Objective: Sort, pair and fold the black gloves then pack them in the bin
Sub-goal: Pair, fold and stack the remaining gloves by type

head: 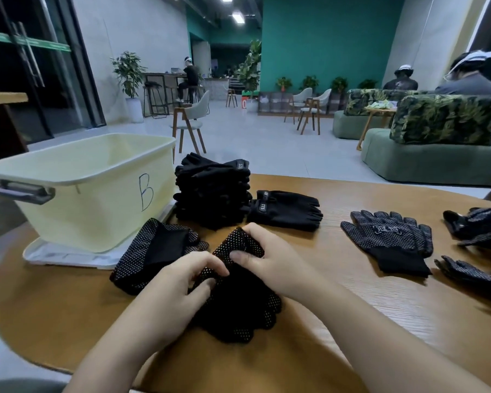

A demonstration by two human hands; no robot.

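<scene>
A pair of black dotted gloves (pixel 238 310) lies in front of me on the wooden table (pixel 366 321). My left hand (pixel 182 282) and my right hand (pixel 264 256) both grip its folded upper part with curled fingers. To the left lies a folded dotted pair (pixel 150 251). Behind stands a stack of black fingerless gloves (pixel 213 194), with one more fingerless pair (pixel 287 208) beside it. A flat dotted glove pair (pixel 394 236) lies to the right, loose dotted gloves (pixel 482 245) beyond it. The pale yellow bin (pixel 82 194) marked B stands at the left.
The bin rests on a white lid (pixel 68 256) near the table's left edge. Past the table are chairs (pixel 190 123), green sofas (pixel 437 143) and seated people (pixel 465 78) in the background.
</scene>
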